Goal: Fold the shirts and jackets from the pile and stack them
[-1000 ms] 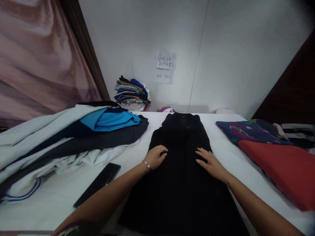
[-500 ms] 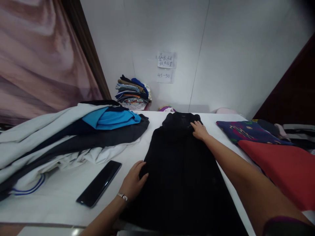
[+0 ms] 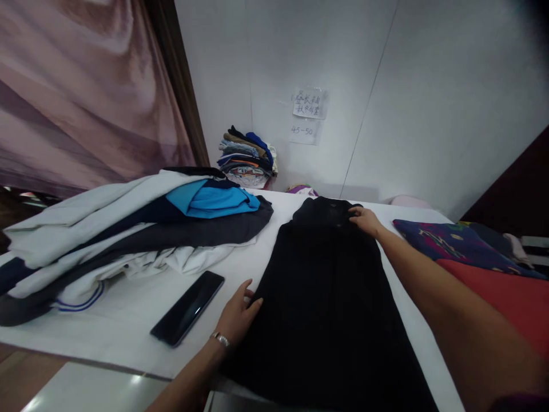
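1. Since half a second ago: view swung left, both hands barely shifted.
2. Black garment (image 3: 330,297) spread flat on white desk (image 3: 120,337), collar away from wearer.
3. Left hand (image 3: 238,313) open, fingers pressed on garment's left edge, seemingly pinning it.
4. Right hand (image 3: 365,220) at collar, fingers curled; grip on cloth impossible to tell.
5. Phone (image 3: 187,308) beside left hand, clothes heap (image 3: 128,229) beyond.
6. Garment's near hem cut off; dark folds unreadable.

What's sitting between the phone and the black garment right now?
In the head view, only the left hand lies between the phone and the black garment, fingers on its left edge; otherwise bare white table.
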Demonstrator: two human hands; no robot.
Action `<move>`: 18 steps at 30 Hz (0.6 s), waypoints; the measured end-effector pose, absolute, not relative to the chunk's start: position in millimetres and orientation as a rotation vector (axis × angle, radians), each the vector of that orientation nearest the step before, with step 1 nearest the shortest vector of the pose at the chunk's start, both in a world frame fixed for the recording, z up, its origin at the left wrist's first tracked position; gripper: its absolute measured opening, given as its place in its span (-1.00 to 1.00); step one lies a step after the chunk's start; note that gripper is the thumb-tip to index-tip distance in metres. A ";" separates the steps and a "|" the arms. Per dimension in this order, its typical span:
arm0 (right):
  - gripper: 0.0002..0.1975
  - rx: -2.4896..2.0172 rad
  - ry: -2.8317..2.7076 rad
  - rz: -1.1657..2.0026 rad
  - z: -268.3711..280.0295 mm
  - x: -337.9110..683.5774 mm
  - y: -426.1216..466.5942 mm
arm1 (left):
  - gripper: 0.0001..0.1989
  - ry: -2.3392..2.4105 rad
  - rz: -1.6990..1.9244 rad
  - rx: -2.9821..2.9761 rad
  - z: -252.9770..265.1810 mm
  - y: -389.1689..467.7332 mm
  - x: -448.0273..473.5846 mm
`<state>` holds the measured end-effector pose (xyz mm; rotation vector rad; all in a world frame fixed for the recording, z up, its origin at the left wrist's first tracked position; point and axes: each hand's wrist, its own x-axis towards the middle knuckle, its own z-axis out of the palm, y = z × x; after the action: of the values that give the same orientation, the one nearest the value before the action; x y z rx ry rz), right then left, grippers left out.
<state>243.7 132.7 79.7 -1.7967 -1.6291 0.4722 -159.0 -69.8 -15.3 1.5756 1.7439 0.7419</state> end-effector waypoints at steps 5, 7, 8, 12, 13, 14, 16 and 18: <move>-0.63 -1.415 -1.352 0.496 160.9 245.5 139.2 | -0.30 1.771 0.738 1.508 -17.0 -64.5 -159.5; -0.59 -1.279 -1.175 0.443 195.4 257.0 146.1 | -0.36 1.696 0.752 1.464 -13.6 -63.6 -157.5; -0.58 -1.211 -1.069 0.435 210.1 264.8 149.8 | -0.42 1.623 0.762 1.448 -11.1 -63.7 -156.1; -0.53 -1.094 -0.871 0.450 243.5 301.2 161.6 | -0.55 1.404 0.781 1.489 5.4 -66.9 -148.6; -0.52 -1.079 -0.863 0.457 246.3 309.2 163.1 | -0.54 1.386 0.778 1.518 11.7 -67.9 -145.9; -0.51 -1.062 -0.855 0.465 247.9 316.0 163.9 | -0.53 1.368 0.770 1.552 19.0 -68.9 -142.6; -0.52 -1.041 -0.834 0.468 249.0 326.1 164.2 | -0.53 1.307 0.727 1.642 36.4 -70.3 -132.9; -0.53 -1.051 -0.808 0.434 250.1 333.4 163.5 | -0.55 1.222 0.651 1.761 55.0 -70.5 -117.5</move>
<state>333.4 163.5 250.1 -1.0509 -0.8075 0.4337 -117.5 -70.5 55.0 1.7612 1.2221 0.6506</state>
